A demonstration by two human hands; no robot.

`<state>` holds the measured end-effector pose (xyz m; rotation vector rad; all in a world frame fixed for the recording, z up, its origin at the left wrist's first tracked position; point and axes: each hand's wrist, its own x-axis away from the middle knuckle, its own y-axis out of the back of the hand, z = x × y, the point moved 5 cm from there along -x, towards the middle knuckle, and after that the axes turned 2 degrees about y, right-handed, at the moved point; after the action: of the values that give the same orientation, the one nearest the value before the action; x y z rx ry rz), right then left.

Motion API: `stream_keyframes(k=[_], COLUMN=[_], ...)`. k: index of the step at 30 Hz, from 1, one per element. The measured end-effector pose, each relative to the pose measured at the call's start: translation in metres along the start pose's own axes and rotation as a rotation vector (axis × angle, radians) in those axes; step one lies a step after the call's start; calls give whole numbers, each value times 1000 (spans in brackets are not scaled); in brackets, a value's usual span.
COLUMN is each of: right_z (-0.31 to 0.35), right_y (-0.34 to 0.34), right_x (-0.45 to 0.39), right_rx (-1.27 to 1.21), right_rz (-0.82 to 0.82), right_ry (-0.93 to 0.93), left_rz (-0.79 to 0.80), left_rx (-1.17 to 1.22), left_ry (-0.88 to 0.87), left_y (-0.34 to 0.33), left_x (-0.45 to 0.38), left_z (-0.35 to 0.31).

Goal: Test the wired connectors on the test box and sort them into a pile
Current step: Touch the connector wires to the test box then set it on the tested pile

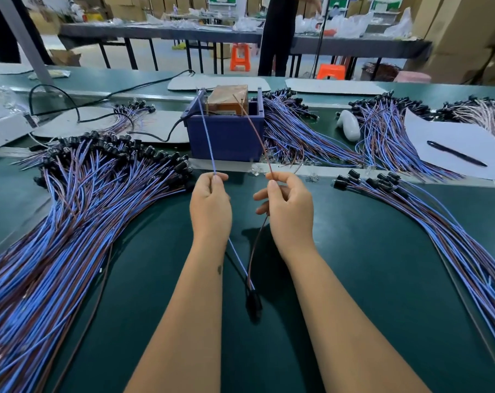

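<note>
My left hand (211,202) pinches a blue wire (206,131) between thumb and fingers. A brown wire (255,129) is pinched by my right hand (289,202). Both wires reach up to pins on top of the blue test box (226,137), which holds a brown unit. Below my hands the two wires join at a black connector (253,303) that hangs blurred over the green table (354,279). A big pile of blue and brown wired connectors (70,222) lies to the left. A thinner bundle (439,228) lies to the right.
More wire bundles (306,137) lie behind and right of the box. At the right a black pen (456,153) rests on white paper, with a white object (348,124) near it. A black cable (79,109) runs at the left. A person stands at a far table.
</note>
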<state>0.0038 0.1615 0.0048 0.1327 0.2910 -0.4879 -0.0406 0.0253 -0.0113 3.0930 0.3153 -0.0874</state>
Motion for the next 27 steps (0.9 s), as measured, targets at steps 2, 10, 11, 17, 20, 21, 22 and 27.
stream_keyframes(k=[2,10,11,17,20,21,22,27], right_z=[-1,-10,-11,-13,-13,-13,-14,-15], right_y=[-1,-9,-9,-9,-9,-10,-10,-10], right_x=[-2,-7,-7,-8,-8,-8,-8,-8], right_rx=[-31,-41,-34,-9,6,8,10,15], right_rz=[-25,-36,-16,42,55,59,64,77], right_ry=[-31,-116,-112,-101,-96,-94,-93,-88], left_rz=[-5,2,6,-55,-59,-60,-62,-61], left_rx=[-57,-78,-40,98,114,116,116,111], left_ry=[6,3,17,91,107,109,110,95], left_y=[-5,-3,-2,13,14,15,15,14], left_x=[3,1,-2,-15,-15,-15,-15,-14], left_z=[1,-1,-1,1,2,2,2,1])
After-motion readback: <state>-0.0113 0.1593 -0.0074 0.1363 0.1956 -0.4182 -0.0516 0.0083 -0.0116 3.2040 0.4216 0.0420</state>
